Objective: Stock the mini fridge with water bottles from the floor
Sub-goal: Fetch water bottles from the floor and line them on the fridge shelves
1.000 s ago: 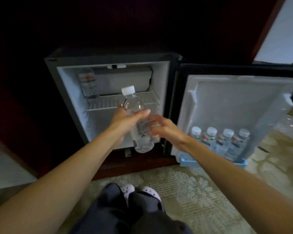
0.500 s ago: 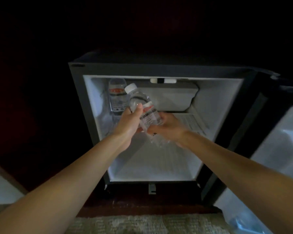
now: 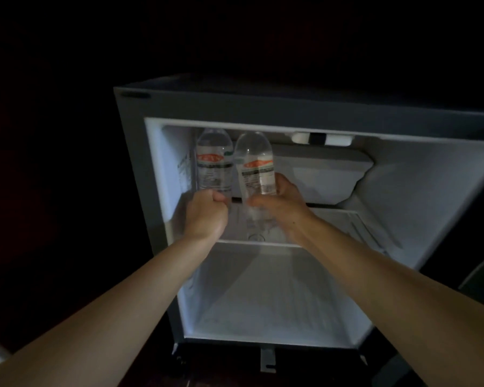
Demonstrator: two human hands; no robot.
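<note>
The mini fridge [image 3: 263, 107] stands open, lit white inside. A clear water bottle with an orange-striped label [image 3: 214, 163] stands at the back left of the upper wire shelf [image 3: 344, 222]. Just right of it is a second, similar bottle [image 3: 256, 163], upright or slightly tilted, its cap hidden behind the top of the opening. My right hand [image 3: 277, 205] grips this second bottle round its lower part. My left hand [image 3: 207, 215] is curled into a fist just below the first bottle's base, and I see nothing in it.
A white freezer box [image 3: 322, 174] fills the upper right of the fridge, close to the held bottle. The lower compartment floor [image 3: 268, 311] lies below the shelf. The fridge door edge [image 3: 481, 275] is dark at the far right. Surroundings are dark.
My left hand let go of the bottle and closed into a fist. My right hand carried the bottle up onto the upper shelf beside the first one. The view moved closer to the fridge.
</note>
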